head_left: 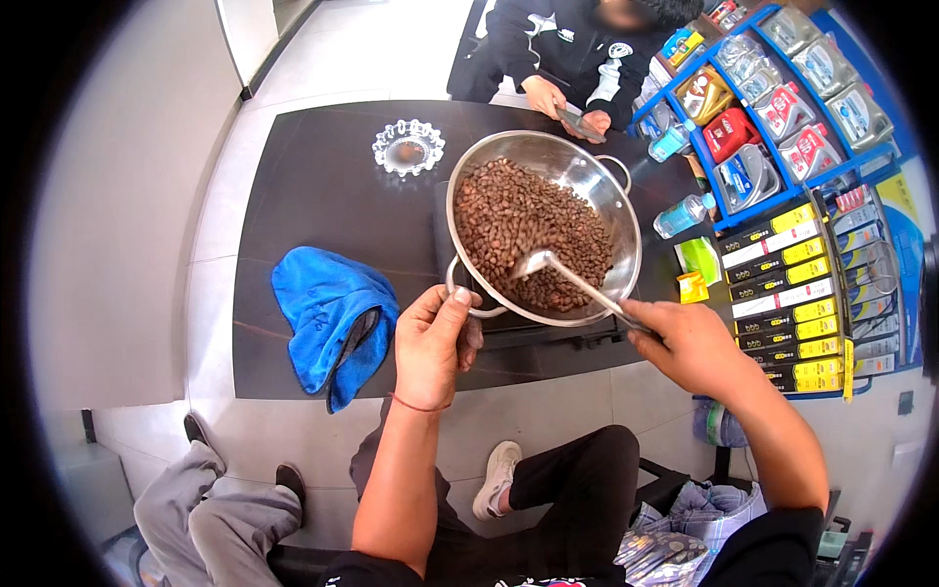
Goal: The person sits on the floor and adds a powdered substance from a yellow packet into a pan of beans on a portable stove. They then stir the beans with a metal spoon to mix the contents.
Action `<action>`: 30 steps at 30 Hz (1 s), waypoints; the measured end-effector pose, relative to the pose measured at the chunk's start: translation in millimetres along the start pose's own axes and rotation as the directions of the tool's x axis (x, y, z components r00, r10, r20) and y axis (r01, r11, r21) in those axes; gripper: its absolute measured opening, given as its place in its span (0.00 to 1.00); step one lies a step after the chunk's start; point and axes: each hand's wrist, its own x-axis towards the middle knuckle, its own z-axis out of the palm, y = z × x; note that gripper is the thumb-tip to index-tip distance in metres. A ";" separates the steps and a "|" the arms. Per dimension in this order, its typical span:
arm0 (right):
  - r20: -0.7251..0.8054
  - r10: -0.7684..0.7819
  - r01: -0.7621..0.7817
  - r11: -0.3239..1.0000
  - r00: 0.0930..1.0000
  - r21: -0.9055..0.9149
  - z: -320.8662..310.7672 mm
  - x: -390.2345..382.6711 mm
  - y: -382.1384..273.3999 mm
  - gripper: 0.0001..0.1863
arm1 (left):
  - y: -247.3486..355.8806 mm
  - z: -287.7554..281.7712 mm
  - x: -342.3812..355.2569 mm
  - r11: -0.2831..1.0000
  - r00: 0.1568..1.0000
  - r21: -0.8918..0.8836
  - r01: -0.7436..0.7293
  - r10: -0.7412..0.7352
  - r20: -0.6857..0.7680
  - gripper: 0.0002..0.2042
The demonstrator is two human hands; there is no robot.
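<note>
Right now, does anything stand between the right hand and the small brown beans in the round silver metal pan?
Nothing visible blocks it: the right hand holds a long-handled silver metal utensil whose head touches the small brown beans, and the pan is uncovered.

Kernels [523, 210] near ladle [577, 277] blurred; ladle's end hidden in right fingers [659, 316]; co-worker [577, 61] cut off above

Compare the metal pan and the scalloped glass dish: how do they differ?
The pan is opaque, shiny metal; the glass dish is clear. The pan is much larger than the glass dish. The pan has two loop handles, one gripped by the left hand; the glass dish shows none and stands untouched. Both are round and open-topped.
</note>
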 end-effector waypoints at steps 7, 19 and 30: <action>-0.227 0.004 -0.017 0.998 0.974 -0.055 6.6 23.8 31.5 0.23 | -1.3 -1.0 0.0 1.000 1.000 0.004 0.000 0.000 0.012 0.13; -0.173 -0.216 0.146 0.928 0.961 -0.343 7.1 79.7 14.3 0.22 | -1.6 0.0 1.0 1.000 1.000 -0.005 -0.017 0.017 0.019 0.13; 0.073 -0.004 0.035 0.903 0.997 -0.429 -40.8 61.9 30.0 0.19 | -0.8 -0.6 0.0 1.000 1.000 0.002 0.003 -0.003 -0.014 0.12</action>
